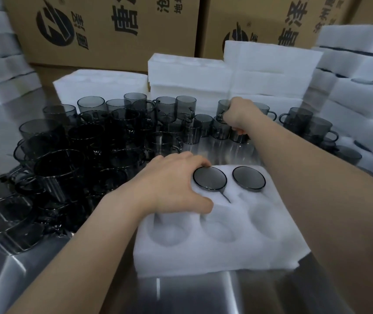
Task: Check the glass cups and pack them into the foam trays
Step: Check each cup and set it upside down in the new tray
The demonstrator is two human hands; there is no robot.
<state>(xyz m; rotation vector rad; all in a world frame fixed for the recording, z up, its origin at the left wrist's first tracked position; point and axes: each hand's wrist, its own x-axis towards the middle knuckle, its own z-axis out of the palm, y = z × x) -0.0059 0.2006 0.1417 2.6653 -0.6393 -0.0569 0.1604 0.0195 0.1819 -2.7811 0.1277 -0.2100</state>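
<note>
Left hand (171,184) rests on a foam tray (203,257) holding 2 cups (249,177); right hand (237,114) grips another cup (223,107).

Dim, soft, even light; blurred, wide-angle-warped edges; steel glare.

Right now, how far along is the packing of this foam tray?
Two cups already sit in the far row of the foam tray. The right hand grips another cup while the left hand rests on the tray. Three near pockets are empty, and many loose cups wait.
</note>
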